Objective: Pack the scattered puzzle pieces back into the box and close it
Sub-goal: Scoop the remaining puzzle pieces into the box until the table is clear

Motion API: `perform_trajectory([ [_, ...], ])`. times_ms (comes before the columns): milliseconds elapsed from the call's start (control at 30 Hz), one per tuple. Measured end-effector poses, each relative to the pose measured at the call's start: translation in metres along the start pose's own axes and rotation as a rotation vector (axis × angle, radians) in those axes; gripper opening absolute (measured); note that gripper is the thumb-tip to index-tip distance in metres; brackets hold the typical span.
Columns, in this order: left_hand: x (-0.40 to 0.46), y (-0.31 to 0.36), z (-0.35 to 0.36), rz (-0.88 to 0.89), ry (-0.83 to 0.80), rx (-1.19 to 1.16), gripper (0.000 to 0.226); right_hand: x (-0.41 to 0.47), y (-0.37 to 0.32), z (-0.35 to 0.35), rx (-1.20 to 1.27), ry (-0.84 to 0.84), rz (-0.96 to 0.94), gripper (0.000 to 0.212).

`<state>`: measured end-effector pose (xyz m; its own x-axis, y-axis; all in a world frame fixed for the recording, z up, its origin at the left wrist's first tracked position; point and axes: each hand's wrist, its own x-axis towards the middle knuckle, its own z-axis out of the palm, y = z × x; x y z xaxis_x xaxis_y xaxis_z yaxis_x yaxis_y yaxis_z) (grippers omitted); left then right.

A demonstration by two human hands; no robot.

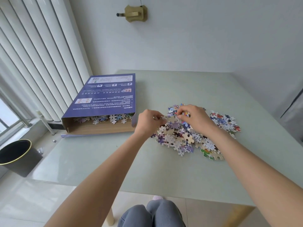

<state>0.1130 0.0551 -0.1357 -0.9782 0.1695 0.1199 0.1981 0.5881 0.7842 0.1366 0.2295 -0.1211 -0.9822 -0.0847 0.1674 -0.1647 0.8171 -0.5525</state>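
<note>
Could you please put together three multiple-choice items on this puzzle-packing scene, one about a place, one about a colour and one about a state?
1. Where does the pile of loose puzzle pieces lie relative to the box?
A. To its right on the table
B. On top of it
C. On the floor

2. What colour is the printed face of the box?
A. Red
B. Purple-blue
C. Yellow

3. In what state is the near end of the box?
A. Taped shut
B. Crushed flat
C. Open, with pieces showing inside

Answers:
1 A: the pile sits on the table to the right of the box, under the left hand and right hand, which both pinch pieces.
2 B: its upper face is purple-blue with white text.
3 C: the flap lies down and pieces show in the opening.
</note>
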Motion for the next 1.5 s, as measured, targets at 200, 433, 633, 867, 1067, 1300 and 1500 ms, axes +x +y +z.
perform_trajectory([
  [200,-0.009,-0.021,-0.044,-0.041,0.109,-0.052,0.009,0.006,-0.034,0.014,0.036,0.029,-0.074,0.009],
  [433,-0.005,-0.093,-0.098,0.048,0.325,0.220,0.007,0.029,-0.076,0.049,0.041,-0.011,-0.194,0.009],
  [633,0.007,-0.138,-0.108,0.440,0.047,0.802,0.031,0.050,-0.095,0.071,0.035,-0.052,-0.249,0.007],
  [867,-0.002,-0.148,-0.118,0.239,-0.028,0.503,0.040,0.066,-0.128,0.112,-0.081,-0.052,-0.510,0.007],
  [1067,-0.011,-0.161,-0.128,-0.016,0.112,0.352,0.034,0.080,-0.126,0.157,-0.581,0.039,-0.825,0.020],
  [1300,-0.023,-0.164,-0.132,-0.005,0.240,0.307,0.027,0.075,-0.129,0.158,-0.467,-0.271,-0.583,0.039],
  [1500,-0.046,-0.160,-0.131,0.110,0.183,0.390,0.030,0.053,-0.122,0.136,-0.280,-0.208,-0.464,0.033],
])
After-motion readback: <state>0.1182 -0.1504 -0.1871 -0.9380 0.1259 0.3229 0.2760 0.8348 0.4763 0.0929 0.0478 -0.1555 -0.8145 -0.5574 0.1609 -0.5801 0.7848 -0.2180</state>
